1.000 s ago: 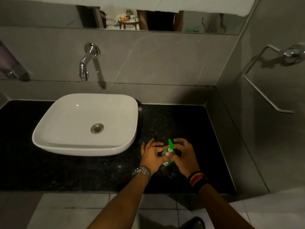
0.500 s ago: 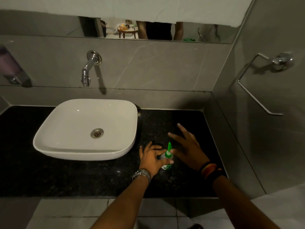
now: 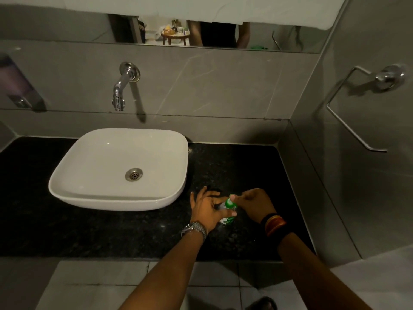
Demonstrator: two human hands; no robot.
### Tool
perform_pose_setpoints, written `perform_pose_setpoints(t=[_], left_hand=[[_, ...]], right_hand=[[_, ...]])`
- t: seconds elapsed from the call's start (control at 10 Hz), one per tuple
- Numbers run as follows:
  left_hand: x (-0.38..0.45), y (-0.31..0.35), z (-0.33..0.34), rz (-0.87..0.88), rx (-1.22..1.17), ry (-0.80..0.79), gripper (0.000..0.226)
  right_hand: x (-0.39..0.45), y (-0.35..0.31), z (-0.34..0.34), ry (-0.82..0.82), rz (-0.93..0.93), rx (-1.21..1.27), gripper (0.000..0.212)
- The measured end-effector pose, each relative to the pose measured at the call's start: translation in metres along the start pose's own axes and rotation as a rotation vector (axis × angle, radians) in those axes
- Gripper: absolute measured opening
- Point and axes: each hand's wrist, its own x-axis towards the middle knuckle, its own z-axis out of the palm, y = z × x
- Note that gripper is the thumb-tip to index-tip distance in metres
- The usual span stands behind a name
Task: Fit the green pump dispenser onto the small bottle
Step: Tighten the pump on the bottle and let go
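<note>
A small clear bottle [image 3: 226,219] with a green and white label stands on the black granite counter [image 3: 111,231], right of the basin. My left hand [image 3: 206,209] wraps around its body, thumb and fingers on either side. The green pump dispenser [image 3: 230,202] sits on the bottle's neck. My right hand [image 3: 254,203] comes in from the right with its fingers closed on the pump's head. Much of the bottle is hidden by my fingers.
A white vessel basin [image 3: 120,168] takes up the counter's left half, under a wall tap [image 3: 121,88]. A towel rail [image 3: 357,108] is fixed on the right wall, which bounds the counter. A mirror [image 3: 201,30] runs above, and a wall dispenser [image 3: 15,86] sits at far left.
My right hand, open and spread half a second ago, has come back and closed on the green pump. My left hand has kept its hold on the bottle.
</note>
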Motion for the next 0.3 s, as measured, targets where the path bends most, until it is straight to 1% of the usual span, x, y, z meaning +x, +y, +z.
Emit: perform_pose_setpoints(t=[0.1, 0.2, 0.3], left_hand=[[0.0, 0.002, -0.002, 0.0, 0.017, -0.009, 0.058], [-0.002, 0.004, -0.003, -0.003, 0.027, -0.027, 0.057], [0.001, 0.008, -0.009, -0.005, 0.071, -0.075, 0.062]], right_hand=[[-0.003, 0.001, 0.004, 0.001, 0.057, 0.085, 0.046], [-0.006, -0.002, 0.009, 0.027, 0.094, 0.116, 0.045], [-0.014, -0.003, 0.005, 0.006, 0.107, 0.206, 0.043]])
